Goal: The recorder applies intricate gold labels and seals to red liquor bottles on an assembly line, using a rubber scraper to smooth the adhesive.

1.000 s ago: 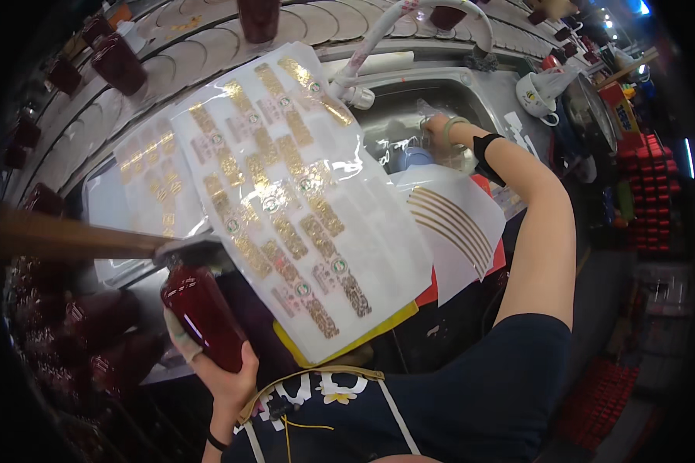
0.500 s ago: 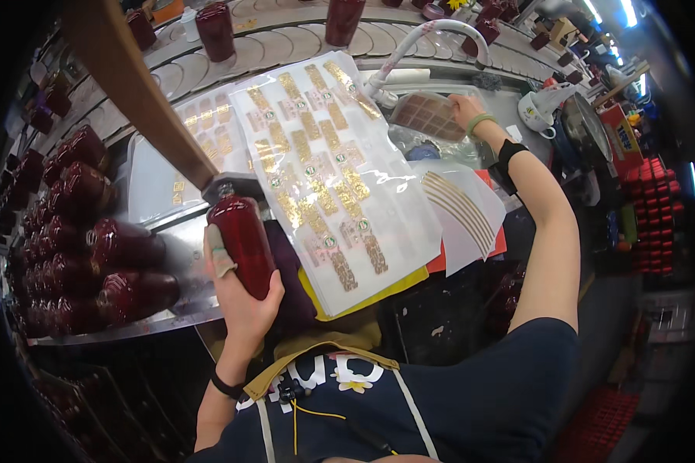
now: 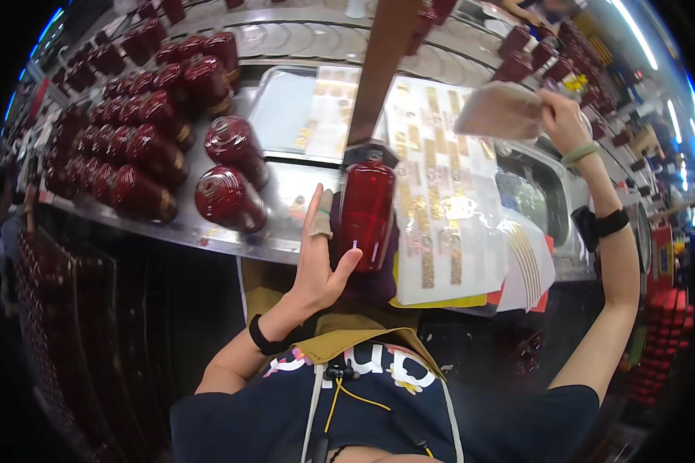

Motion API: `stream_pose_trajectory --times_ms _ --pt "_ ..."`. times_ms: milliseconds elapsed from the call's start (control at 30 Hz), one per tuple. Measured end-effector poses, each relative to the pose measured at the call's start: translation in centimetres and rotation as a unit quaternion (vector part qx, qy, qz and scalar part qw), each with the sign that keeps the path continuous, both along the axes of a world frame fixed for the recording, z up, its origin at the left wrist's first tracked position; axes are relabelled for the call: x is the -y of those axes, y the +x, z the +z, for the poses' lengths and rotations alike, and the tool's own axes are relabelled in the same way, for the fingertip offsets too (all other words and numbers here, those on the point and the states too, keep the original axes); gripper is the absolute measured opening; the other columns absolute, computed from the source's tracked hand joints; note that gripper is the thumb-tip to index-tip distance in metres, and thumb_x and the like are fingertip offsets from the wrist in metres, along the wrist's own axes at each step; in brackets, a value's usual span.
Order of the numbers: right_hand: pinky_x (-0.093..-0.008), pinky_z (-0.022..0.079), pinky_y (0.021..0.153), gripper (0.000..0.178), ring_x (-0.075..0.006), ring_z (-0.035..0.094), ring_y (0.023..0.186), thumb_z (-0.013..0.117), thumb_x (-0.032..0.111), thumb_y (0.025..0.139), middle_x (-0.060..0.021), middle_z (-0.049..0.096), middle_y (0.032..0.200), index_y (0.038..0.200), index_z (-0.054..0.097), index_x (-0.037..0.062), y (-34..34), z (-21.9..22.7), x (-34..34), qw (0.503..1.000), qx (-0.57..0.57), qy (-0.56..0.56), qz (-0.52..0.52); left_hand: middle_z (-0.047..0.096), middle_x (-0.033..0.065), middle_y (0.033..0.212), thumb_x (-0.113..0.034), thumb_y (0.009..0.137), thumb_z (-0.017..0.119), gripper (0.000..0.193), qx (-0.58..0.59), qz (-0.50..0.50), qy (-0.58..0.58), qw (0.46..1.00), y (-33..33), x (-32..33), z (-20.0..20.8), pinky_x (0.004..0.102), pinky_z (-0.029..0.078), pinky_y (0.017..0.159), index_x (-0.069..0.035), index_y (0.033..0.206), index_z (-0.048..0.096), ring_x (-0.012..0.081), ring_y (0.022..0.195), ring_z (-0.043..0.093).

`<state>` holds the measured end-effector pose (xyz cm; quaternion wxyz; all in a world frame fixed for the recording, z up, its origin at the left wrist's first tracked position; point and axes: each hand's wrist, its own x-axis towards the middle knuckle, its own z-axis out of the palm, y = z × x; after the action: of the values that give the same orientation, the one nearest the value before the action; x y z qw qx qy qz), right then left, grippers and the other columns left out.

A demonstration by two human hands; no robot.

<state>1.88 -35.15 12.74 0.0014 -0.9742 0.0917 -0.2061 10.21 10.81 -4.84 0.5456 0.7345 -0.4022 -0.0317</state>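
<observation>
The dark red bottle (image 3: 368, 212) is lying in front of the person's chest, its neck end meeting a dark fitting (image 3: 371, 153) at the end of a wooden bar (image 3: 382, 69). The left hand (image 3: 316, 274) is spreading its fingers just beside the bottle, not gripping, its thumb overlapping the lower end; whether it is touching, I cannot tell. Farther right, the right hand (image 3: 565, 122) is pinching one edge of a thin brownish sheet (image 3: 502, 112), blurred above the work surface. The step in hand, I judge, is handling that sheet beside the bottle; a next move would be calling for a light pinch and a steady bottle. Between them, gold-patterned sheets (image 3: 440, 201) are lying beside a metal sink (image 3: 567, 208), whose contents are showing too unclearly to name. Left of the bar, a metal tray (image 3: 266, 100) is holding pale and gold-patterned sheets. Beyond, glossy red vessels (image 3: 230, 199) are crowding the metal table (image 3: 289, 201).
</observation>
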Motion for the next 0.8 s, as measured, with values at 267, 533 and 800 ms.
stream_pose_trajectory --times_ms 267,533,800 --pt "-0.0433 0.051 0.091 0.031 -0.0391 0.063 0.106 0.055 0.003 0.091 -0.0192 0.066 0.115 0.121 0.064 0.0024 23.3 -2.3 -5.2 0.942 -0.131 -0.23 0.205 0.048 0.0232 0.139 -0.046 0.094 0.061 0.072 0.232 0.181 -0.101 0.95 2.1 -7.7 0.8 0.044 0.04 0.107 0.008 0.14 0.046 0.0356 0.126 0.05" --pt "-0.0432 0.054 0.094 0.034 -0.0341 0.065 0.115 0.058 0.003 0.088 -0.0121 0.067 0.122 0.119 0.066 0.0146 35.7 -4.7 -22.1 0.882 -0.3 -0.186 0.312 0.039 0.0259 0.147 -0.035 0.107 0.042 0.061 0.22 0.301 -0.064 0.926 7.4 -13.0 3.5 0.0485 0.04 0.113 0.014 0.143 0.039 0.0367 0.137 0.045" --pt "-0.0439 0.054 0.096 0.042 -0.0336 0.065 0.116 0.065 0.011 0.093 -0.0086 0.061 0.136 0.133 0.062 0.0205 39.2 -9.9 -24.3 0.909 -0.138 0.005 0.394 0.047 0.02 0.149 -0.039 0.11 0.034 0.059 0.03 0.174 -0.098 0.979 16.9 -11.9 5.8 0.0447 0.041 0.113 0.007 0.144 0.045 0.0296 0.137 0.049"
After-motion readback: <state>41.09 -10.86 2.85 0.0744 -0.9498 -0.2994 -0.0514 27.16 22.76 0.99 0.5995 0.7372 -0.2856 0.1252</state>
